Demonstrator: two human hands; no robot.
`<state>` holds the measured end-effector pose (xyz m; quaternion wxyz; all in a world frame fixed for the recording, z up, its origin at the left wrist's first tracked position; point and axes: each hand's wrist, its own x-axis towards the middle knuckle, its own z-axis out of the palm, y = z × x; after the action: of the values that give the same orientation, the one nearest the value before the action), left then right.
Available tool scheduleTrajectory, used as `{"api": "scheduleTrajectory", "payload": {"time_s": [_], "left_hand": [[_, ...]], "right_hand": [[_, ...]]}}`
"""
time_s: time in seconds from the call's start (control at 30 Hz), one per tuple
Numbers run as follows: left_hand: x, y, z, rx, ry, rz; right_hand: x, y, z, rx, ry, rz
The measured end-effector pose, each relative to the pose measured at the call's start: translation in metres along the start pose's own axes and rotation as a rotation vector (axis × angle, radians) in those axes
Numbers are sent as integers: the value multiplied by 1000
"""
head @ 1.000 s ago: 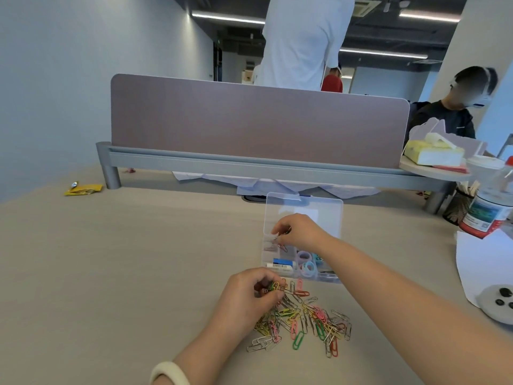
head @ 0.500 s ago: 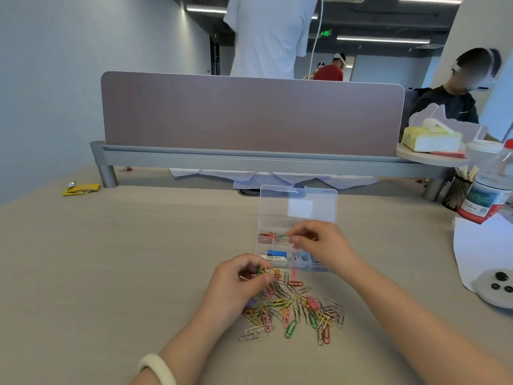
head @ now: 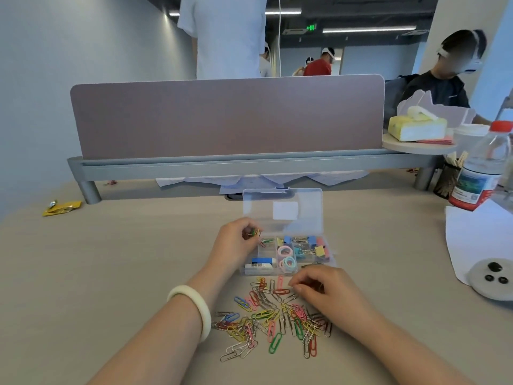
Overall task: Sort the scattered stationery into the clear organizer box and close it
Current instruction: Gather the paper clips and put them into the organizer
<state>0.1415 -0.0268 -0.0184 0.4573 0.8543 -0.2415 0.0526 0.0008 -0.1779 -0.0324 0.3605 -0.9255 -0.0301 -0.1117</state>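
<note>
Pinching clips (head: pixel 254 234) above the box (head: pixel 261 215), left fingers (head: pixel 243 228) curl; right fingers (head: pixel 303 284) touch the pile (head: pixel 274 318), grip unclear.

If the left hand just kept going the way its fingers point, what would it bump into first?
Probably the clear box: the left hand, pinching a few paper clips, points toward its left edge. How high it hovers is unclear.

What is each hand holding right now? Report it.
Left hand: holds a few paper clips.
Right hand: curled over the clip pile; grip cannot be told.
</note>
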Motion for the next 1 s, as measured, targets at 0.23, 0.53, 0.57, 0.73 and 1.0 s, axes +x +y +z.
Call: {"api": "scheduleTrajectory", "payload": {"time_s": [0.23,0.53,0.57,0.73,1.0], "left_hand": [[0,-8,4,194,-37,150],[-2,-17,-2,226,-17,202],[-3,-18,-3,260,-4,228],[-12,-18,-9,434,27,315],[-63,2,-37,181,-113,258]], "right_hand": [[0,6,1,48,2,-3],[1,9,-1,63,-18,6],[1,9,-1,61,-18,7],[0,7,-2,42,-8,1],[-2,2,-2,-217,-14,-100]]}}
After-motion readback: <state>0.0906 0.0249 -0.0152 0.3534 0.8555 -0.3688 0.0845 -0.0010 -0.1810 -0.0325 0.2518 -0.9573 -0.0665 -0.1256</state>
